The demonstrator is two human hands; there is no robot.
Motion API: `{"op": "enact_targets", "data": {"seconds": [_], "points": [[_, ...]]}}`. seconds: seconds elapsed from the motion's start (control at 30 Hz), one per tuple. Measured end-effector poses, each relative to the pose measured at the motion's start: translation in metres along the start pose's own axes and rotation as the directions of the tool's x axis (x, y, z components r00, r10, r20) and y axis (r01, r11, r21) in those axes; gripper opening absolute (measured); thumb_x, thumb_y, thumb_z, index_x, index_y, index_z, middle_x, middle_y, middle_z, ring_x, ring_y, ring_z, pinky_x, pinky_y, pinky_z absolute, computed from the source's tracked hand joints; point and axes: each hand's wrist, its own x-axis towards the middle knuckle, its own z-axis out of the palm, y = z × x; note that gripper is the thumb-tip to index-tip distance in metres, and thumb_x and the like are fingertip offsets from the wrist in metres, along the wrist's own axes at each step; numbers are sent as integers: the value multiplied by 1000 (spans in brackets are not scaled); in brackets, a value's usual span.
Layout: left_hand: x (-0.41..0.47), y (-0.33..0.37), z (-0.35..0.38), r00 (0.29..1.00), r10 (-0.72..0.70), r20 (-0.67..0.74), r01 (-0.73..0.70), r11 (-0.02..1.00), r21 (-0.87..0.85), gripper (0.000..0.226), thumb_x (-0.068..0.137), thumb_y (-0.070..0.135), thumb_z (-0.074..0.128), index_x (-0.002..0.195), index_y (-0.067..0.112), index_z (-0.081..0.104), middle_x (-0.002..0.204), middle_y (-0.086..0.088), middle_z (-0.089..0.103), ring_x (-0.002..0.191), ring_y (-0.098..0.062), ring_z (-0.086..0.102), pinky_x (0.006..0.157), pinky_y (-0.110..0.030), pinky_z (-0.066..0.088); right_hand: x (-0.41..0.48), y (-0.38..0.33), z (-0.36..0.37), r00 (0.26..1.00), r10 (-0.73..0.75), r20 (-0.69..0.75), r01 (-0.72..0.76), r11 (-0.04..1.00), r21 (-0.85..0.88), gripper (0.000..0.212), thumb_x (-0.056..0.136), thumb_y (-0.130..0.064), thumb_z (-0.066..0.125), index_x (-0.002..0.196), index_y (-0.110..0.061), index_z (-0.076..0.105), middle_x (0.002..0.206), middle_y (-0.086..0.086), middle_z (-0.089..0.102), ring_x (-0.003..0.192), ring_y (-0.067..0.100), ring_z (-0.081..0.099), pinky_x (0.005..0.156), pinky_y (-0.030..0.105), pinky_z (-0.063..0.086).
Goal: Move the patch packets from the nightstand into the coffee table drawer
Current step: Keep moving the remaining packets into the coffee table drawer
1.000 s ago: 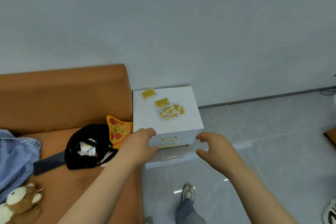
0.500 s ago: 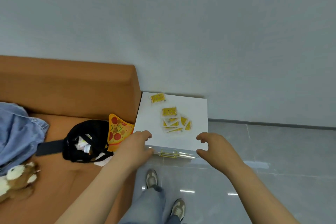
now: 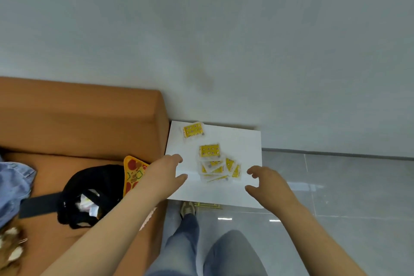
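While we stood a step back from the white nightstand a second ago, with its gold drawer handles in full view, we are now right over it, and its top fills the middle of our view. Both hands have come forward with us. Our left hand hangs over the top's left edge, at about nine o'clock from the heap of patch packets, fingers spread and holding nothing. Our right hand hovers at about four o'clock from the heap, fingers curled open, likewise empty. Neither hand touches a packet yet.

The yellow packets lie in a loose overlapping pile near the middle of the top, with one stray packet apart at eleven o'clock, near the back corner beside the orange sofa. A black bag sits on the sofa seat.

We judge that the approach is done and the gathering comes next: nothing has been moved, and the coffee table drawer is not in view.
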Motion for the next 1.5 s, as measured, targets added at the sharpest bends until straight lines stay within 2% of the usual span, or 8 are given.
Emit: {"op": "enact_targets", "data": {"seconds": [0.3, 0.67, 0.93, 1.03, 1.13, 1.23, 1.37, 1.5], "points": [[85, -6, 21, 994, -22, 102, 14, 997, 82, 52, 91, 44, 53, 131, 12, 43, 126, -8, 54, 109, -24, 57, 91, -37, 49, 82, 8, 13, 996, 23, 81, -21, 999, -27, 52, 89, -28, 61, 137, -20, 44, 132, 4, 51, 116, 20, 54, 91, 28, 45], [189, -11, 78, 987, -80, 140, 61, 988, 139, 58, 89, 45, 56, 132, 9, 40, 129, -12, 47, 112, -28, 51, 90, -36, 46, 174, 47, 59, 984, 43, 171, -37, 999, -35, 51, 87, -31, 64, 131, -16, 45, 127, 8, 51, 112, 24, 54, 88, 30, 44], [248, -16, 123, 984, -111, 137, 92, 987, 133, 83, 82, 52, 63, 143, 8, 28, 145, -13, 31, 128, -32, 37, 103, -40, 39, 220, 75, 107, 982, 69, 175, -69, 998, -7, 56, 86, -33, 65, 134, -14, 43, 128, 8, 48, 116, 24, 50, 88, 30, 43], [269, -22, 134, 980, -116, 160, 96, 987, 129, 95, 73, 56, 70, 144, 11, 25, 147, -11, 28, 131, -32, 33, 106, -43, 37, 233, 83, 121, 980, 65, 187, -65, 998, -5, 65, 83, -35, 68, 138, -15, 39, 132, 8, 44, 119, 25, 47, 91, 31, 43], [284, -26, 147, 967, -119, 224, 74, 977, 200, 113, 65, 63, 73, 149, 15, 14, 155, -9, 15, 140, -31, 20, 111, -44, 31, 243, 86, 134, 980, 52, 192, -54, 999, 6, 72, 79, -37, 73, 139, -16, 37, 133, 8, 42, 120, 26, 45, 94, 34, 44], [300, -30, 162, 970, -117, 215, 56, 961, 269, 125, 62, 67, 73, 151, 18, -1, 159, -9, -4, 146, -33, 1, 116, -49, 21, 250, 87, 149, 981, 43, 191, -48, 999, 20, 78, 77, -36, 75, 140, -17, 34, 137, 6, 37, 125, 25, 40, 97, 34, 42], [322, -33, 170, 963, -190, 192, 129, 948, 289, 141, 56, 68, 75, 148, 17, -20, 156, -10, -22, 145, -36, -14, 116, -55, 13, 256, 87, 166, 984, 15, 176, -20, 1000, 22, 91, 74, -39, 77, 145, -17, 25, 149, 7, 23, 138, 26, 25, 106, 38, 37], [327, -34, 178, 942, -221, 254, 141, 944, 298, 147, 50, 72, 75, 147, 19, -21, 153, -11, -30, 143, -37, -21, 114, -59, 9, 258, 91, 179, 982, 23, 190, -26, 1000, 16, 107, 70, -46, 78, 149, -17, 13, 156, 9, 9, 145, 28, 10, 113, 42, 31]]}}
